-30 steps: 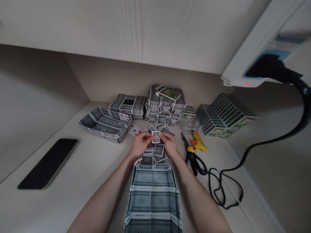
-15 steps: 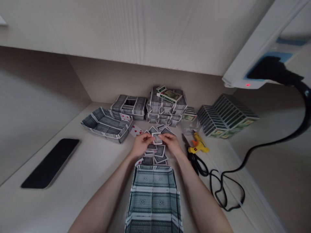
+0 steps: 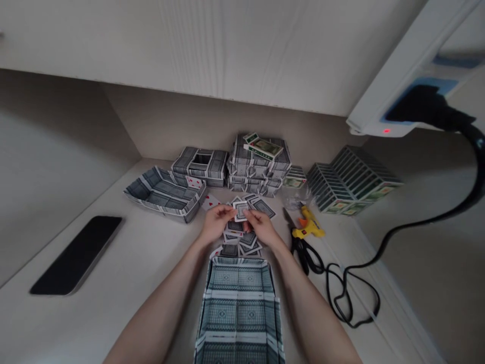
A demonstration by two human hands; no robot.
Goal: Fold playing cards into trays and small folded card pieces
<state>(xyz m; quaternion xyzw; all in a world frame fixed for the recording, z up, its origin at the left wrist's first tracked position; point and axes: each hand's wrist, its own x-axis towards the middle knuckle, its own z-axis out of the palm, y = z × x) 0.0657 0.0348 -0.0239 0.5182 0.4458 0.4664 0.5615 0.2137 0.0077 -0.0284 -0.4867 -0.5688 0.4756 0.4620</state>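
Note:
Both my hands meet over a scatter of loose playing cards (image 3: 246, 241) on the pale desk. My left hand (image 3: 215, 225) and my right hand (image 3: 260, 226) pinch one small folded card piece (image 3: 240, 210) between their fingertips, its grey patterned back up. Just in front of my wrists stands an open tray made of folded cards (image 3: 238, 308). The loose cards lie partly hidden under my fingers.
Another card tray (image 3: 164, 193) sits at the left, with stacked card boxes (image 3: 258, 164) behind and rows of card packs (image 3: 350, 182) at the right. A yellow glue gun (image 3: 308, 225), black scissors (image 3: 303, 250) and a black cable (image 3: 352, 298) lie right of my hands. A dark phone (image 3: 76, 255) lies far left.
The folded card piece has been lifted a little and tilted up between my fingertips. My hands have drawn closer together.

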